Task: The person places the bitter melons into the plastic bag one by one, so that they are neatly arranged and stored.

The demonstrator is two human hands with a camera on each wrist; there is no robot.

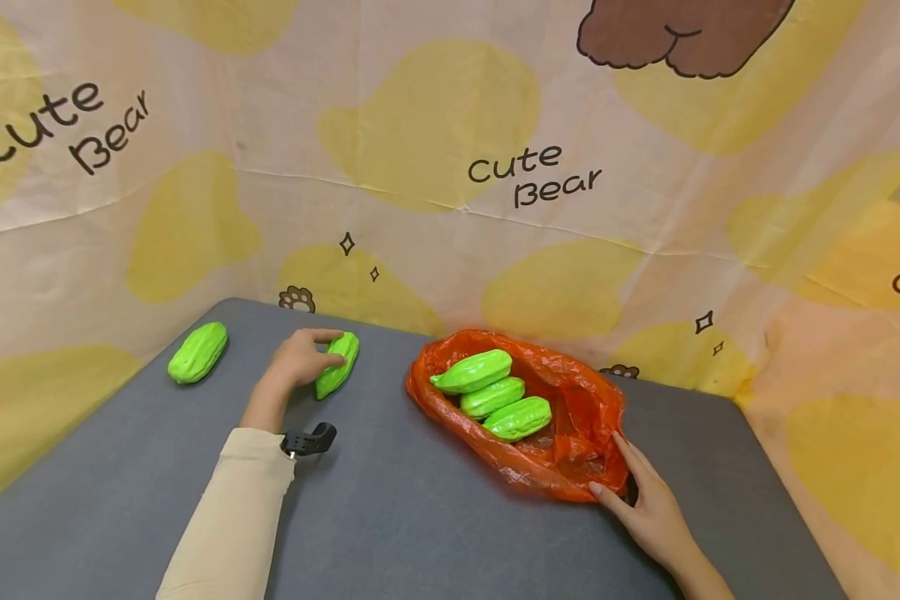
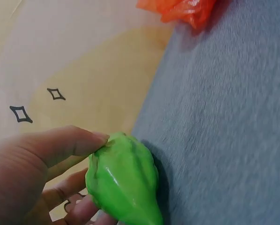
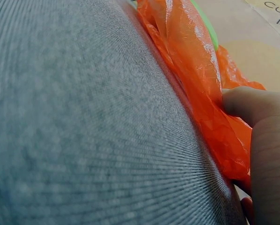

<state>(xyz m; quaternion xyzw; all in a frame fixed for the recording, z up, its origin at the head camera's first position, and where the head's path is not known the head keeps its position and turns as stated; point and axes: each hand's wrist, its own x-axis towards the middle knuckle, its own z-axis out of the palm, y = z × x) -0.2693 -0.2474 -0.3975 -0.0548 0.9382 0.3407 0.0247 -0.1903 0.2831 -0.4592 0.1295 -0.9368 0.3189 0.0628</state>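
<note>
Near the back left of the table, my left hand grips a green bitter melon that lies on the surface. In the left wrist view, the thumb presses the top of this ridged bitter melon, with the other fingers curled behind it. At the right end of a red plastic bag, my right hand holds the rim, the thumb on the near side. The right wrist view has the thumb against the crumpled bag; the other fingers are mostly hidden. Inside the open bag lie three bitter melons.
Another bitter melon lies alone by the table's left edge. The grey table meets a printed cloth backdrop at the back and sides. A black band sits on the left wrist.
</note>
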